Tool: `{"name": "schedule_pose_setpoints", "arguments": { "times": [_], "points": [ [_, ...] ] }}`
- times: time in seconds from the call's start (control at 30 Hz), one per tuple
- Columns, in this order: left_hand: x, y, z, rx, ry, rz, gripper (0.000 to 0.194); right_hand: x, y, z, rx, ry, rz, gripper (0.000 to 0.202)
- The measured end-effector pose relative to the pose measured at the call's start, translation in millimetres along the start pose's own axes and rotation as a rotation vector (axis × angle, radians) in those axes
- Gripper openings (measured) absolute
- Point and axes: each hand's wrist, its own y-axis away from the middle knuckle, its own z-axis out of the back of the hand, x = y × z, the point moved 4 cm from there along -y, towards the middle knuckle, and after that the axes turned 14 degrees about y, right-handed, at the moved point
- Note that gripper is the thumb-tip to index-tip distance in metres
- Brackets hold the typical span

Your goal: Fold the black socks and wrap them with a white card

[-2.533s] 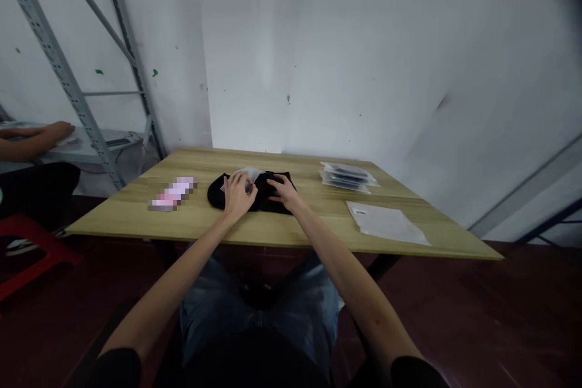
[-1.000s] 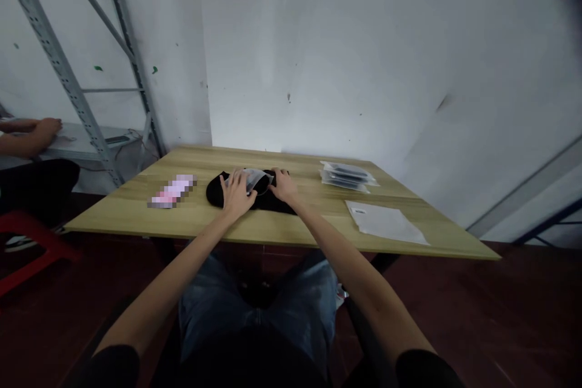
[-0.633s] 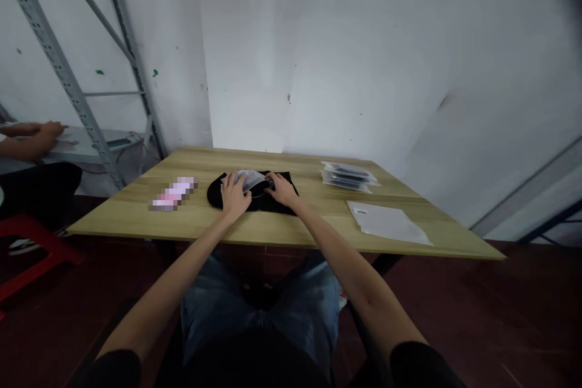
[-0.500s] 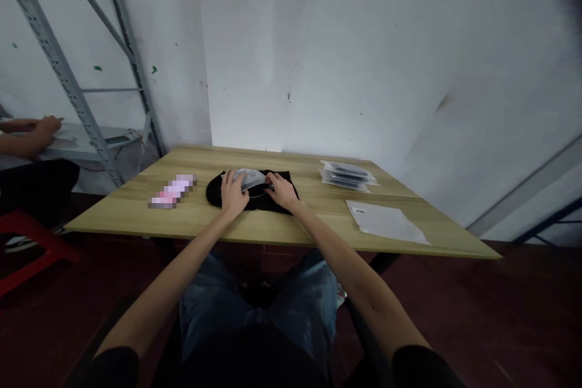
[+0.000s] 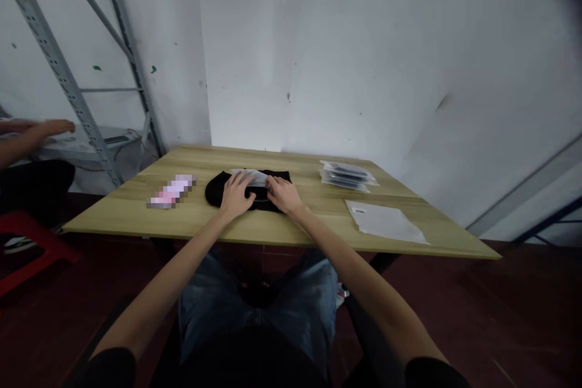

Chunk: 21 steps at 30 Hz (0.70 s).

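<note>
A black cloth item lies flat on the table, rounded at its left end and straighter at the right. Across it is a whitish, translucent sheet, bent over near its far edge. My left hand rests on the sheet's left part and the cloth, fingers stretched out and thumb apart. At the sheet's right end, my right hand has its fingers curled and closed on the edge. Between the hands shows a dark opening in the cloth with a thin pale line along its near side.
On the wooden table a stack of clear packets with dark contents sits at the back right. Nearer lies a flat whitish bag with a small label. A blurred pink item is at left. Beyond a metal rack, another person's hands work.
The sheet, which stood up in a curve, is now lower and flatter. My left hand has shifted slightly right with fingers over it. The other person's hand has moved right and opened out.
</note>
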Motion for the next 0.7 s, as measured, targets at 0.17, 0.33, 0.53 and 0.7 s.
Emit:
{"name": "schedule_pose_setpoints", "arguments": {
  "times": [0.17,0.33,0.53,0.7],
  "points": [
    [0,0,-1.1,0.045,0.015,-0.011,0.053,2,7,1,-0.088,0.022,0.005,0.025],
    [4,-2,1.4,0.012,-0.028,0.055,0.04,4,6,-2,-0.11,0.042,0.008,0.022],
    [7,-5,5.6,-0.02,-0.086,0.129,0.014,1,5,-8,-0.08,0.012,-0.011,0.024],
    [7,-2,9.7,-0.021,-0.073,0.13,0.02,-11,9,-14,-0.077,-0.068,-0.185,0.037]
  ]
}}
